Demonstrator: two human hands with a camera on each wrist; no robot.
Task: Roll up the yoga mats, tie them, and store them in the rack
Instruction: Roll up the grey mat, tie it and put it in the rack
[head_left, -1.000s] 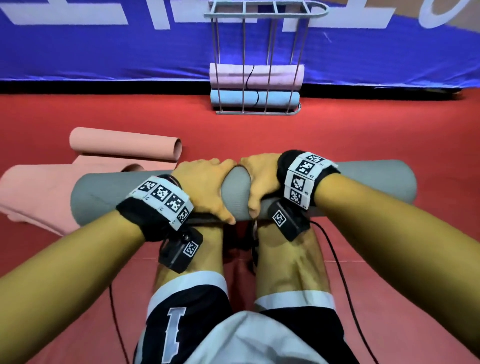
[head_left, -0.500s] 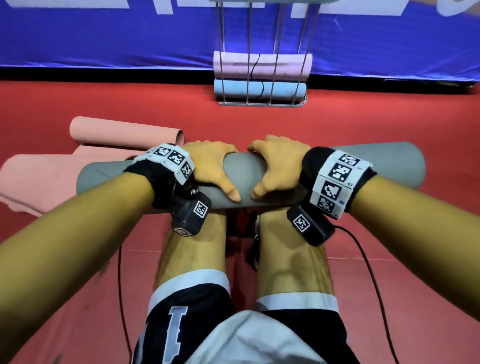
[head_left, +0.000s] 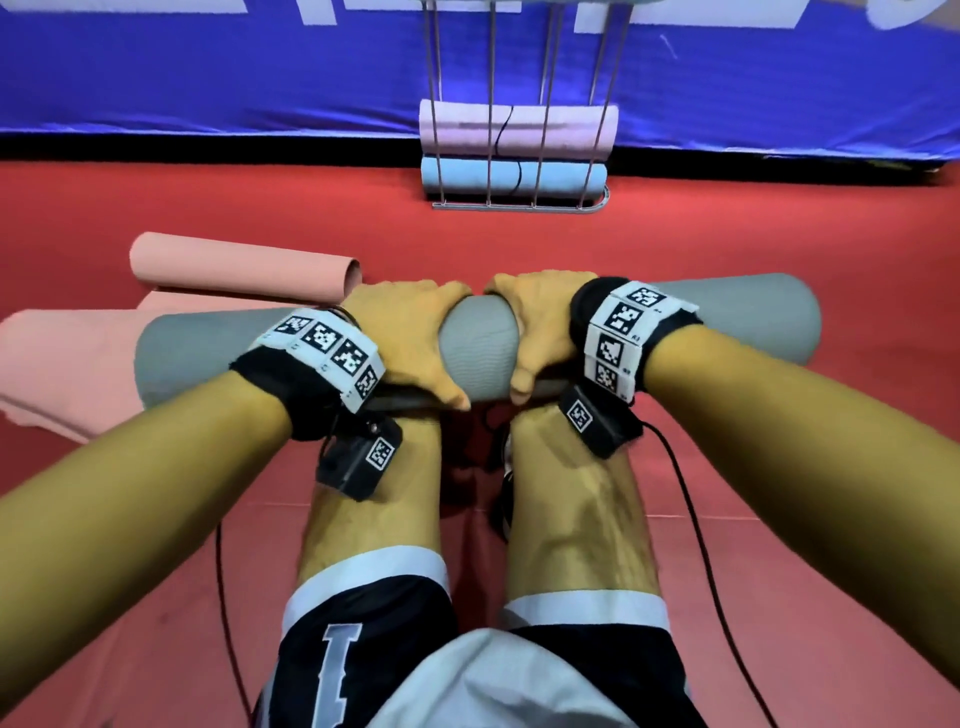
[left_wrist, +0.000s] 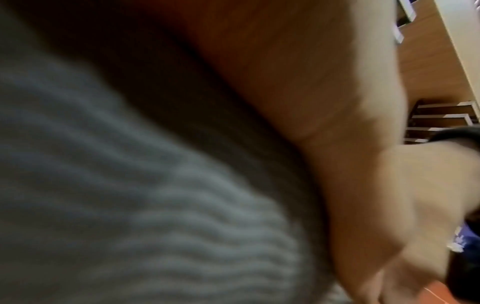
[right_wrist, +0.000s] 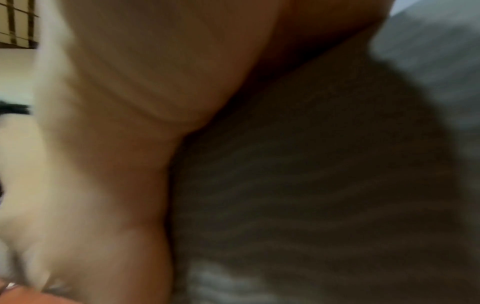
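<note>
From the head view, the left hand (head_left: 410, 338) and right hand (head_left: 537, 332) sit side by side on the middle of the rolled grey mat (head_left: 480, 345), fingers curled over its far side and thumbs on its near side, grasping it; beyond the fingers stands the rack (head_left: 519, 205) with a pink roll (head_left: 566, 130) above a blue roll (head_left: 561, 179), and a loose pink mat (head_left: 244, 270) lies left of the left fingers. The left wrist view, blurred, shows the palm against the mat's ribbed grey surface (left_wrist: 155, 205). The right wrist view, also blurred, shows the same.

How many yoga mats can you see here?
4: a grey mat under both hands, a salmon mat half-rolled on the floor at left, a pink mat stacked on a blue mat in the rack.
</note>
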